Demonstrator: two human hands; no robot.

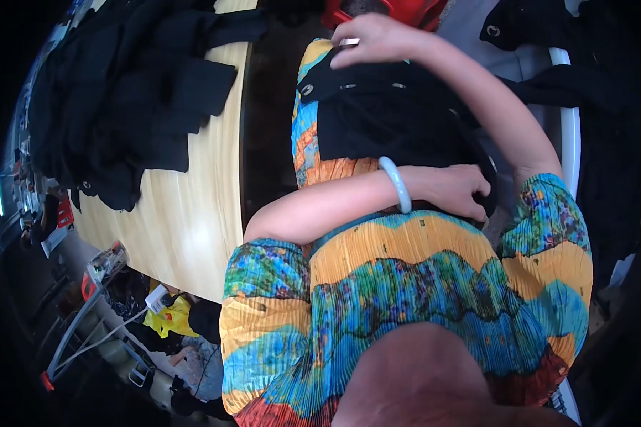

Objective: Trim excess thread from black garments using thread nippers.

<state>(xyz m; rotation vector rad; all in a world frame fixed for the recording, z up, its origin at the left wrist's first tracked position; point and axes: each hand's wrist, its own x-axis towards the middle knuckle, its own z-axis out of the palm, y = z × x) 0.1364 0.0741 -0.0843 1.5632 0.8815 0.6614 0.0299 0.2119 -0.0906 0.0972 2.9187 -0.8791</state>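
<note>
A black garment with round metal-looking buttons or eyelets lies across my lap, over my patterned clothing. My left hand, below a pale bangle, curls its fingers onto the garment's right part, near a round fitting. Raised toward the garment's far edge, my right hand has bent fingers with a small silvery band at them. Whatever thin thing those fingers may pinch is too small to make out.
To the left, a light wooden table carries a heap of black garments. Something red stands beyond my lap. On the right are more black cloth and a white rail. A yellow bag lies low at the left.
</note>
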